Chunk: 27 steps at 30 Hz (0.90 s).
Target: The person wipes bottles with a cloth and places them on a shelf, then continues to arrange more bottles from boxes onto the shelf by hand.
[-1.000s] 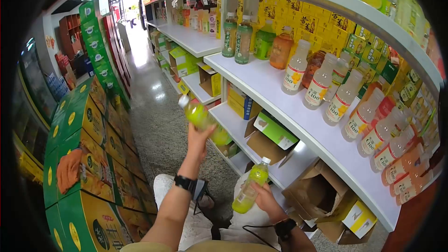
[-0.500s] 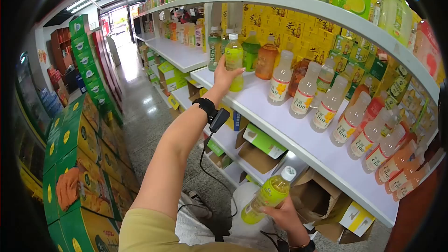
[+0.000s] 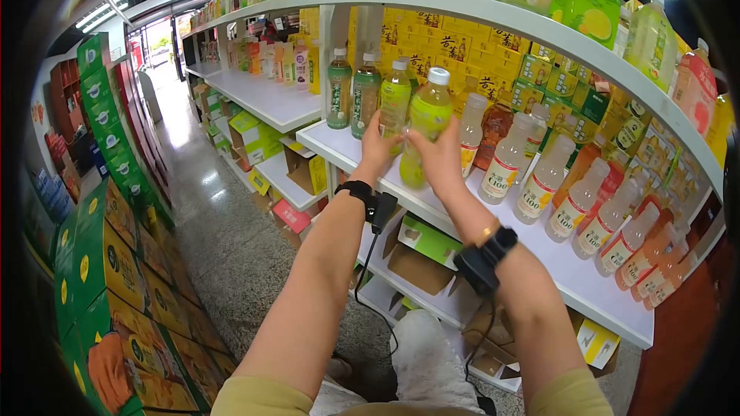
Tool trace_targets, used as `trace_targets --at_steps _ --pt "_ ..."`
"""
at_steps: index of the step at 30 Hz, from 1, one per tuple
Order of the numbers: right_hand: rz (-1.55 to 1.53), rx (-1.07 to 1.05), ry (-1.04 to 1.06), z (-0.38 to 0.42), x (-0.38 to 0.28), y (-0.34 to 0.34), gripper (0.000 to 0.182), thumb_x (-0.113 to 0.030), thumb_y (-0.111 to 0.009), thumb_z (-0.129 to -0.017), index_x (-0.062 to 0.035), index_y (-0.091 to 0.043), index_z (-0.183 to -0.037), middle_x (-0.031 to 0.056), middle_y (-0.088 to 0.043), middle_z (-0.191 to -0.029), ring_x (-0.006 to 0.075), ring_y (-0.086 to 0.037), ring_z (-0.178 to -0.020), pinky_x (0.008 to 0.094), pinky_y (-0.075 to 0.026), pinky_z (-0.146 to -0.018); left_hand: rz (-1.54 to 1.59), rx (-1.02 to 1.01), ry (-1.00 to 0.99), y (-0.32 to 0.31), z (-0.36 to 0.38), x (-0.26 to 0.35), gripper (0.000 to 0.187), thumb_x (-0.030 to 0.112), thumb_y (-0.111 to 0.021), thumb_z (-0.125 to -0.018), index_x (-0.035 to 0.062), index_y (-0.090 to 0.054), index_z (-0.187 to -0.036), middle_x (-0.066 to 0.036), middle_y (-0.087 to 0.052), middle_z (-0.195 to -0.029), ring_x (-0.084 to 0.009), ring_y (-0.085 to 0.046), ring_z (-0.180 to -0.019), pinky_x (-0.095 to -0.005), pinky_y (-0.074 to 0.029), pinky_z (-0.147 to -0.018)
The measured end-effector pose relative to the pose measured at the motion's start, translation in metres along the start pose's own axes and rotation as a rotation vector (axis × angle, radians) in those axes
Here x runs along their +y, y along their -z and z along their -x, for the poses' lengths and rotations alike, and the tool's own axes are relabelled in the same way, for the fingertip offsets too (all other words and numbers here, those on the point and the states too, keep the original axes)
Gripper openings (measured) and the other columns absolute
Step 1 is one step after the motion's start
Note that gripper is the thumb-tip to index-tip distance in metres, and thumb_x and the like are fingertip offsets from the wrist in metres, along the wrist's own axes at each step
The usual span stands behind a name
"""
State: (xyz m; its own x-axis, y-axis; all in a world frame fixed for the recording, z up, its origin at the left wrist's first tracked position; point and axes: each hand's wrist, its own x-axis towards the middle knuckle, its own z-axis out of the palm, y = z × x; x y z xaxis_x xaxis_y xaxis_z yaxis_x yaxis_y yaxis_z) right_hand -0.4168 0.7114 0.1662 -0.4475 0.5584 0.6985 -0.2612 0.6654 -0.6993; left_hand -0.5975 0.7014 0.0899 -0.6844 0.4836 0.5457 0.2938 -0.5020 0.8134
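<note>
- The right hand (image 3: pixel 441 160) has its fingers wrapped around a yellow-green bottle (image 3: pixel 424 127), held upright just above the white shelf (image 3: pixel 493 223).
- The left hand (image 3: pixel 378 146) grips a second yellow-green bottle (image 3: pixel 395 104), upright at the shelf's front edge.
- Two dark green bottles (image 3: pixel 351 92) stand on that shelf, just left of the left-hand bottle.
- Clear C100 bottles (image 3: pixel 532 173) line the shelf to the right.

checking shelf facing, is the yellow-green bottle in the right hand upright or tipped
Upright. The yellow-green bottle stands vertical in the right hand, white cap on top, over the white shelf.
</note>
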Motion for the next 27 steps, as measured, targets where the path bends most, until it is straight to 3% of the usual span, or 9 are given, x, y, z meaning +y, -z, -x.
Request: trace_targets --at_steps 3,5,8,10,12,15,20,22,27 --pt "0.232 0.060 0.009 -0.031 0.032 -0.025 0.072 -0.011 -0.081 -0.080 0.0064 -0.038 -0.135 0.0279 -0.057 -0.127 0.0392 -0.059 -0.118 0.0424 -0.047 -0.100 -0.122 0.036 -0.041 0.001 -0.002 -0.004 0.086 -0.002 -0.084 -0.072 0.0019 -0.041 -0.147 -0.015 -0.062 -0.131 -0.0264 -0.061 -0.117 -0.0361 -0.049 -0.099" --pt "0.205 0.084 -0.053 -0.037 0.045 -0.031 0.070 -0.015 -0.081 -0.081 0.0073 -0.040 -0.133 0.0281 -0.058 -0.126 0.0384 -0.060 -0.116 0.0423 -0.047 -0.098 -0.202 0.051 -0.064 0.004 -0.007 -0.014 0.086 -0.001 -0.084 -0.072 0.0015 -0.042 -0.146 -0.017 -0.063 -0.130 -0.0280 -0.061 -0.118 -0.0364 -0.049 -0.100" --pt "0.215 0.170 -0.091 -0.042 0.066 -0.036 0.070 -0.018 -0.083 -0.080 0.0083 -0.042 -0.130 0.0287 -0.059 -0.124 0.0382 -0.060 -0.116 0.0425 -0.048 -0.097 -0.243 0.080 -0.090 0.002 -0.009 -0.019 0.089 -0.001 -0.084 -0.074 0.0019 -0.039 -0.150 -0.015 -0.063 -0.129 -0.0226 -0.060 -0.118 -0.0344 -0.049 -0.098" --pt "0.258 0.228 -0.069 -0.038 0.082 -0.040 0.071 -0.019 -0.084 -0.079 0.0084 -0.042 -0.130 0.0290 -0.058 -0.124 0.0388 -0.060 -0.116 0.0430 -0.047 -0.098 -0.271 0.097 -0.118 0.002 -0.005 -0.011 0.085 0.000 -0.085 -0.070 0.0028 -0.045 -0.145 -0.019 -0.064 -0.129 -0.0318 -0.062 -0.119 -0.0390 -0.049 -0.099" --pt "0.464 0.253 -0.015 -0.021 0.086 -0.043 0.076 -0.013 -0.084 -0.076 0.0088 -0.039 -0.133 0.0304 -0.055 -0.123 0.0475 -0.055 -0.117 0.0470 -0.046 -0.100 -0.266 0.095 -0.103 0.002 -0.006 -0.015 0.087 -0.001 -0.085 -0.071 0.0030 -0.043 -0.147 -0.016 -0.063 -0.131 -0.0277 -0.060 -0.119 -0.0371 -0.048 -0.100" --pt "0.419 0.060 -0.071 -0.001 0.110 -0.037 0.078 -0.014 -0.087 -0.072 0.0097 -0.040 -0.130 0.0314 -0.055 -0.122 0.0470 -0.054 -0.118 0.0468 -0.045 -0.101 -0.199 0.073 -0.087 0.004 -0.008 -0.024 0.090 -0.002 -0.085 -0.072 0.0027 -0.040 -0.150 -0.014 -0.062 -0.132 -0.0237 -0.059 -0.119 -0.0351 -0.047 -0.100" --pt "0.453 0.059 -0.227 0.000 0.121 -0.043 0.078 -0.013 -0.089 -0.069 0.0086 -0.042 -0.128 0.0306 -0.056 -0.122 0.0441 -0.053 -0.120 0.0456 -0.044 -0.102 -0.185 0.052 -0.082 0.004 -0.005 -0.024 0.092 -0.004 -0.084 -0.071 0.0021 -0.039 -0.150 -0.014 -0.061 -0.134 -0.0230 -0.059 -0.119 -0.0347 -0.048 -0.100" --pt "0.487 0.072 -0.234 -0.004 0.122 -0.047 0.078 -0.014 -0.090 -0.069 0.0087 -0.043 -0.127 0.0301 -0.056 -0.122 0.0434 -0.054 -0.120 0.0452 -0.045 -0.103 -0.170 0.101 -0.140 0.003 -0.007 -0.026 0.086 -0.001 -0.088 -0.065 0.0046 -0.049 -0.141 -0.017 -0.067 -0.123 -0.0326 -0.064 -0.114 -0.0386 -0.049 -0.097" --pt "0.596 0.121 -0.417 -0.005 0.110 -0.054 0.080 -0.022 -0.089 -0.071 0.0096 -0.042 -0.128 0.0301 -0.055 -0.126 0.0439 -0.052 -0.123 0.0447 -0.043 -0.106 -0.422 0.083 -0.102 0.001 -0.007 -0.022 0.094 -0.001 -0.088 -0.066 0.0090 -0.042 -0.148 -0.014 -0.065 -0.129 -0.0277 -0.061 -0.119 -0.0372 -0.049 -0.099"
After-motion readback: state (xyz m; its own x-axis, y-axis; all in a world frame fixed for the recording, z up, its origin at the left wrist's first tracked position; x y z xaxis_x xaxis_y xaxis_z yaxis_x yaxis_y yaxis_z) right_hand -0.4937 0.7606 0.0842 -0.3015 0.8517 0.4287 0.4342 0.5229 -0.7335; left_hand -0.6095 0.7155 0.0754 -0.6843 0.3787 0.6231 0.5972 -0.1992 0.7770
